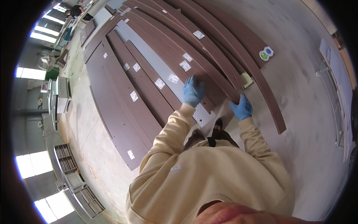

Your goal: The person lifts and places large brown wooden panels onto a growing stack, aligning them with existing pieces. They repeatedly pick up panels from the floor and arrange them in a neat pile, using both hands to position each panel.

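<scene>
Head view showed the right hand point(242, 107) closed around the near end of a brown board point(210, 71), the blurred left hand point(194, 91) beside it with its grip impossible to tell, a pale yellow block point(246, 80) and a longer brown panel point(274, 114) to the right, and a shoe point(218, 123) nearby.

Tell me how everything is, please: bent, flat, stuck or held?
Left hand: gloved, blurred; touching unclear.
Right hand: gloved, holding the end of a brown board.
Other brown boards: lying close together, some overlapping.
Gray board: between brown ones.
White stickers: stuck on boards.
Windows: bright.
</scene>
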The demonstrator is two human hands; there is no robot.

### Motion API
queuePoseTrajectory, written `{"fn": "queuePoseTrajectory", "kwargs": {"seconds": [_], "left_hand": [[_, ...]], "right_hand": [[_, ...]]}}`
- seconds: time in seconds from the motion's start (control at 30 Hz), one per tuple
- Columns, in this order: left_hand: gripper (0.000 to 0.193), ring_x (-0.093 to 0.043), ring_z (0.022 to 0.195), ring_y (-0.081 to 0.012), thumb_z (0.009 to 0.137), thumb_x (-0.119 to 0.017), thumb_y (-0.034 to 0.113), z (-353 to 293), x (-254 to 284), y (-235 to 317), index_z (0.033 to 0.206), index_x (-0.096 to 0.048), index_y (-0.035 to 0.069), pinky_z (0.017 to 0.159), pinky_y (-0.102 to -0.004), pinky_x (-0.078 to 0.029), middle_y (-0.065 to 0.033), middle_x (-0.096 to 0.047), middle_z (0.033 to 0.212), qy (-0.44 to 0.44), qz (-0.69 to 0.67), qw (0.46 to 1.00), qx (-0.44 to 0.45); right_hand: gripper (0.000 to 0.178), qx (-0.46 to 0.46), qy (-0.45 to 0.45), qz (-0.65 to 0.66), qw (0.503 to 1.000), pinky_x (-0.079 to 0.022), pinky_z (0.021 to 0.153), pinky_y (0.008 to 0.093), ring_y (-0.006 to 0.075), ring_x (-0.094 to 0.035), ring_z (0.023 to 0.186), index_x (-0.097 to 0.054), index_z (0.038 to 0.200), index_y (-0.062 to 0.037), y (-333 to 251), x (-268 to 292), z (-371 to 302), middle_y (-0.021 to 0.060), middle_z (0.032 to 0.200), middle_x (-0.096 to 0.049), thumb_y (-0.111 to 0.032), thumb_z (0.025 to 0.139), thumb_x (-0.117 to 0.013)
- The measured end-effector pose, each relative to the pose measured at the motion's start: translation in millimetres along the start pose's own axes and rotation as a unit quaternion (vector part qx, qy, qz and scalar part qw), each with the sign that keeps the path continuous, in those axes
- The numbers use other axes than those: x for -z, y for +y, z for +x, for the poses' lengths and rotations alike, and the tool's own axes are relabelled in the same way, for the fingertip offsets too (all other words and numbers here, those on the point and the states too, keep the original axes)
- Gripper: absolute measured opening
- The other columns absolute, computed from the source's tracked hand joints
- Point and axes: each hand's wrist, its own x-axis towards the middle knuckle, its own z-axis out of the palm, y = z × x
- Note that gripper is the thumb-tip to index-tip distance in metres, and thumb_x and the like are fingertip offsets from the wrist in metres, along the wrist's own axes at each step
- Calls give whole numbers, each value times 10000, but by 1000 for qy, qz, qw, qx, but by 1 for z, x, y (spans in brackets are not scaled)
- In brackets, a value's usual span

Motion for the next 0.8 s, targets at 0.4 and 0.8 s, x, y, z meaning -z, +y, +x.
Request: {"fn": "queuePoseTrajectory", "kwargs": {"seconds": [0.4,0.8], "left_hand": [[948,-182,1611,-427,934,-629,529,87,-80,23,1605,-321,-66,1313,-550,-77,-278,-315,1683,-89,129,964,213],[845,-291,1564,-439,927,-649,490,107,-106,26,1531,-438,-62,1289,-568,-153,-280,-418,1616,-84,125,978,147]], "right_hand": [[526,-29,-55,2,998,-578,785,522,423,-734,932,-652,1129,-45,6,6,8,211,977,-757,-431,827,-841],[681,-16,5,4,1000,-564,854,531,455,-704,1015,-540,1332,-30,14,11,24,246,1159,-708,-409,850,-835]]}}
